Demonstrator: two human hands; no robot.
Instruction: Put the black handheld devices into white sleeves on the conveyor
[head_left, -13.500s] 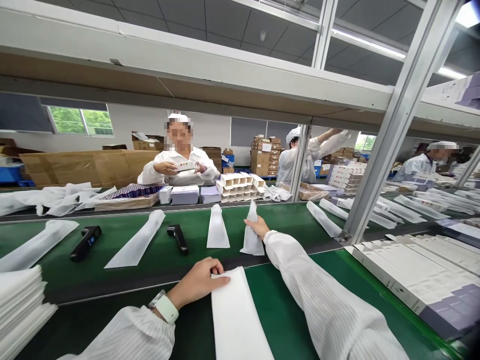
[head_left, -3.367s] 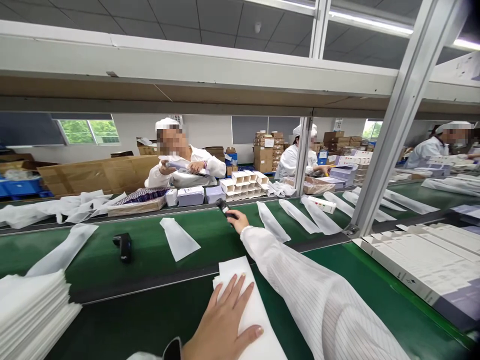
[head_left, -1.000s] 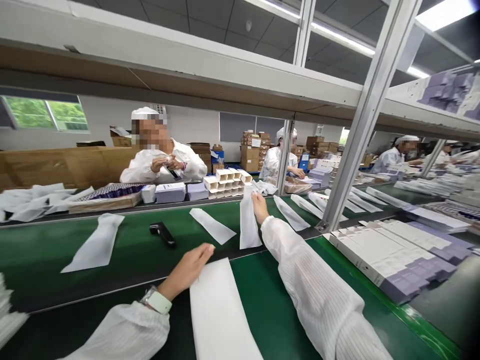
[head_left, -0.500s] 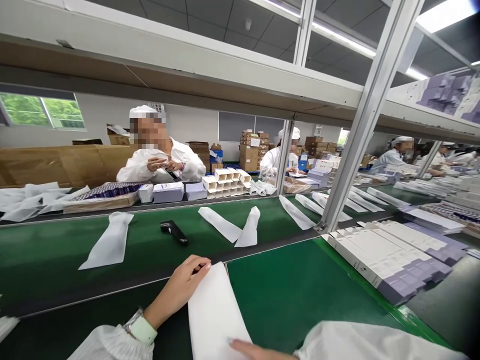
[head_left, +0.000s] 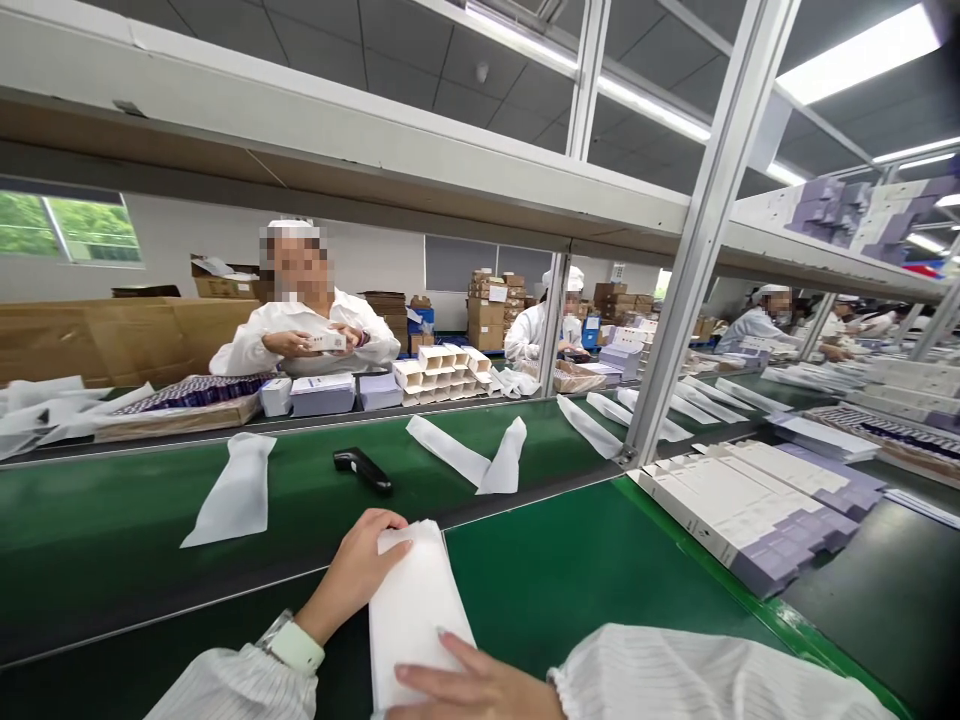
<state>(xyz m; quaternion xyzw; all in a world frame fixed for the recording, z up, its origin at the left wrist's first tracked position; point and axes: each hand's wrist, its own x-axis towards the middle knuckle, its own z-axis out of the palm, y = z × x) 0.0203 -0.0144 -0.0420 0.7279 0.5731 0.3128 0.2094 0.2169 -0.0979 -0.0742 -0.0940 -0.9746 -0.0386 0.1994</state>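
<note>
1. While the left hand curls its fingers over the far left corner of the white pouch, gripping it there with the thumb hidden, the right hand lies flat on the near end, fingers loosely spread.
2. Pouch lies flat on the green bench, close to the front edge. Its long axis points toward the conveyor belt.
3. Judgement: thin foam, very light, soft and limp. Likely to sag or fold if lifted by one end. Best taken at the far mouth edge, with the near end pressed down.
4. On the belt: black handheld device, loose pouches lying apart. Flat cartons are stacked at the bench's right edge.
5. Across the belt, a co-worker holds a small box in both hands.
</note>
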